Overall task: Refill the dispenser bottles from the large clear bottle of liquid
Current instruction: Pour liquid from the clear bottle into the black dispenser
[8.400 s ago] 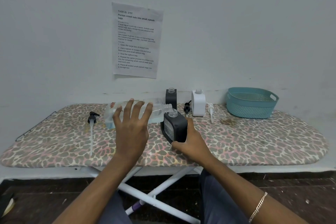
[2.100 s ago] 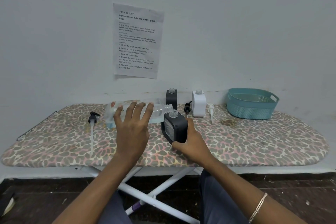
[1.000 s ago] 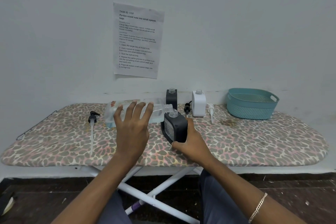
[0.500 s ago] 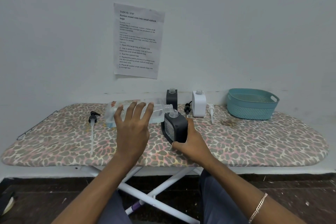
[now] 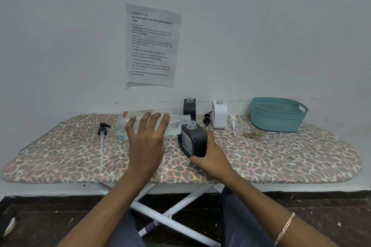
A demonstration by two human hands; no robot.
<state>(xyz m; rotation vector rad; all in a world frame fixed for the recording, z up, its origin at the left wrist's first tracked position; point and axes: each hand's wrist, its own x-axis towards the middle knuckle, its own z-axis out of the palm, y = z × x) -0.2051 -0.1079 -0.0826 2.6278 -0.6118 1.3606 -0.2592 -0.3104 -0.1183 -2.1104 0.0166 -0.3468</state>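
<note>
1. The right hand point(image 5: 212, 158) curls its fingers round the black dispenser bottle point(image 5: 197, 142), which stands on the ironing board point(image 5: 281, 156); it should brace the bottle firmly so it cannot slide.
2. The left hand point(image 5: 147, 140) grips the large clear bottle point(image 5: 138, 122) from above. The bottle lies almost level, its mouth just over the dispenser's open neck (no stream is discernible). Raise the base slowly and watch the dispenser's clear side panel.
3. By the wall, a second black bottle point(image 5: 189, 107) and a white dispenser bottle point(image 5: 219, 114) stand uncapped.
</note>
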